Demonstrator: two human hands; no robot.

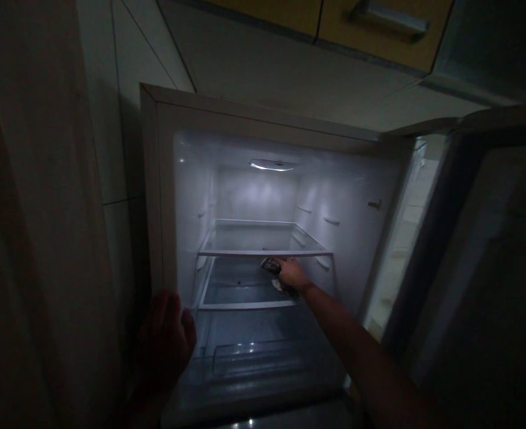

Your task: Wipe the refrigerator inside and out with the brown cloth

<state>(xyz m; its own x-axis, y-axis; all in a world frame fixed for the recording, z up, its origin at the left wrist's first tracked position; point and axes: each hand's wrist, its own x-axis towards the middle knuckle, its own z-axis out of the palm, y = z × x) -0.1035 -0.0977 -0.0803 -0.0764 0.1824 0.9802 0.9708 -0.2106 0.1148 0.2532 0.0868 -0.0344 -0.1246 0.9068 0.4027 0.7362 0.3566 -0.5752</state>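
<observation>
My right hand [293, 274] reaches deep into a refrigerator [167, 179], between its upper glass shelf [263, 254] and lower glass shelf [227, 295]. It is closed on a dark patterned cloth [271, 266], part of which hangs below the fingers near the lower shelf. Whether the cloth touches the glass I cannot tell. In deep shadow, my left hand [169, 328] is by the refrigerator's left front edge, thumb apart from the fingers and nothing seen in it. Contact between this hand and the edge is unclear.
The refrigerator door [482, 256] stands swung out on the right. A lit lamp [274, 165] is in the ceiling of the compartment. Below the shelves is a clear drawer [254, 360]. Yellow cabinets with a handle [397, 21] hang above, and a tiled wall [124, 143] is at the left.
</observation>
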